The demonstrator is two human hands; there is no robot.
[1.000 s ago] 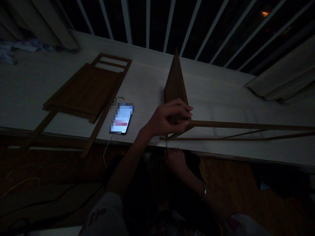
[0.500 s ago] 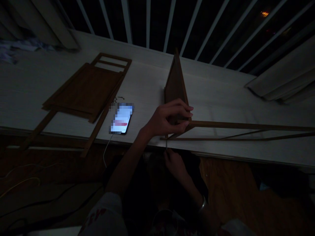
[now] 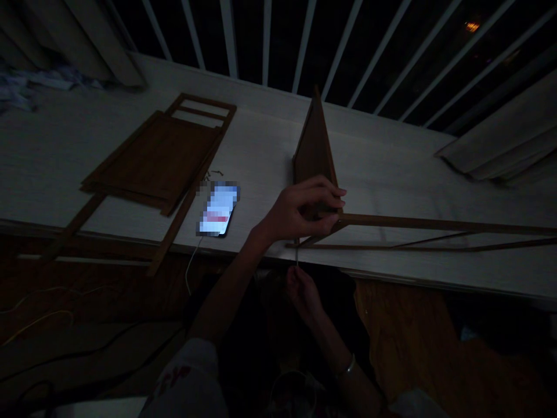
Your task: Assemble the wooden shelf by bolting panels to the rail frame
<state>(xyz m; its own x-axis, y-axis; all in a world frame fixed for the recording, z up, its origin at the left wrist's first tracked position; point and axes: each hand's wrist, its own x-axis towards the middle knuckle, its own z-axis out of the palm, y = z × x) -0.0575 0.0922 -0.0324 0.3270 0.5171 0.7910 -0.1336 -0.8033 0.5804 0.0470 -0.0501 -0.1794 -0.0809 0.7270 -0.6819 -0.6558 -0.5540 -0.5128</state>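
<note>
My left hand (image 3: pixel 304 210) is closed on the corner of a wooden folding chair (image 3: pixel 311 151), where the upright brown panel meets the long rail. The chair lies on its side with its legs stretching right. Below, my right hand (image 3: pixel 303 293) pinches the lower end of a thin metal rod (image 3: pixel 296 254) that looks like a hex key or screwdriver shaft. Its upper end meets the chair's lower rail under my left hand; the exact contact is too dark to see.
A second folding chair (image 3: pixel 161 157) lies flat on the white ledge (image 3: pixel 261 145) at left. Small screws (image 3: pixel 215 173) lie beside a lit phone (image 3: pixel 219 210) with a white cable. Window bars (image 3: pixel 265 46) stand behind, and curtains (image 3: pixel 500 139) hang at both sides.
My right hand has turned at the wrist and shifted slightly left, still at the rod's lower end. My left hand keeps its hold on the chair. The view has moved slightly.
</note>
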